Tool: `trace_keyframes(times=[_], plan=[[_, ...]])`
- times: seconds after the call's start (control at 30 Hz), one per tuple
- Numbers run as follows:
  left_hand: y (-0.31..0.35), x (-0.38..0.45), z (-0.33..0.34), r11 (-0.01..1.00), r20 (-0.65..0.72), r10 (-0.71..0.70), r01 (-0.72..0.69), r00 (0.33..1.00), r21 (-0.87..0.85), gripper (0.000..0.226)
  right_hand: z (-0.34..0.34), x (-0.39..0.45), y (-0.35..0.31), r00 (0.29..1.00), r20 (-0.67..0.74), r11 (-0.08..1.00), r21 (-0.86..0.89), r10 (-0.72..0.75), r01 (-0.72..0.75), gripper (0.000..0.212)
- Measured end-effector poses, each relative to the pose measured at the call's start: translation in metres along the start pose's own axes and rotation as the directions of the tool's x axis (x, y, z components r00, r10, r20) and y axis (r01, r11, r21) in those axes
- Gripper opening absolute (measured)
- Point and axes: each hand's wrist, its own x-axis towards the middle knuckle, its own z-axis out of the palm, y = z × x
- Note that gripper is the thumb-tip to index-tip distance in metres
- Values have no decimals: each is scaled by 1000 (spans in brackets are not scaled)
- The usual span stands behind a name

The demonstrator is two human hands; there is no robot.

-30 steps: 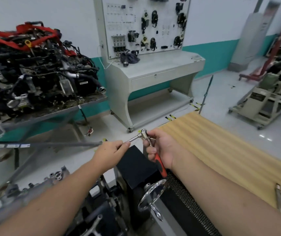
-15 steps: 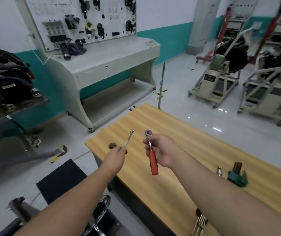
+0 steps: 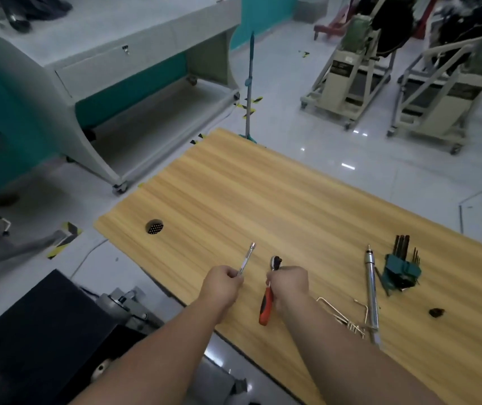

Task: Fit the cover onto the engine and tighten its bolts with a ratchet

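Over the near edge of the wooden surface [image 3: 263, 200], the ratchet [image 3: 269, 290] is held in the right hand [image 3: 288, 283], whose fingers are curled round the shaft just below the head. Its chrome head sticks up past the knuckles and its red and black handle hangs down toward the person, ending beside the right forearm. Just to the left, apart from the ratchet, the left hand [image 3: 222, 285] pinches the lower end of a slim chrome extension bar [image 3: 245, 258], with the fingers closed round it and the bar slanting up and away to the right. Whether a socket sits on its tip is hard to tell at this size.

To the right of the right forearm, a bunch of brass-coloured hex keys [image 3: 342, 317] lies flat on the surface, partly hidden by the arm. Beside them lies a long silver pen-shaped tool [image 3: 371, 290], pointing away from the person. Further right is a teal holder of dark hex keys [image 3: 399, 268], and a small dark object [image 3: 436, 312] lies nearer the person. A round perforated hole [image 3: 154, 227] sits near the surface's left corner.

Beyond, on the pale tiled floor, stand a grey bench [image 3: 134, 65] on castors at the upper left and two cream wheeled stands [image 3: 351, 74] at the upper right. A black box [image 3: 43, 325] stands at the lower left.
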Motion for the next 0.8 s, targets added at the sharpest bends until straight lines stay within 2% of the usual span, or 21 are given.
trace_keyframes(times=[0.1,0.2,0.37,0.47,0.57,0.7,0.8], plan=[[-15,14,13,987,-30,32,-27,999,156,12,14,21,23,998,-40,986,-164,-45,38,25],[-26,21,29,976,-44,35,-24,998,215,9,23,33,40,998,-31,961,-274,-55,45,18],[-30,29,50,961,-23,117,-107,993,253,3,29,45,46,996,-34,963,-262,-80,68,14],[-33,32,54,932,-8,173,-161,985,325,15,29,46,46,994,-41,956,-279,-104,89,17],[-34,31,52,923,17,168,-163,986,349,19,26,46,51,994,-55,964,-251,-100,83,28],[-34,28,43,936,46,128,-137,991,324,20,23,38,54,996,-39,978,-194,-83,74,19],[-38,26,33,948,44,103,-112,994,300,21,18,31,55,985,-49,972,-177,-165,154,18]])
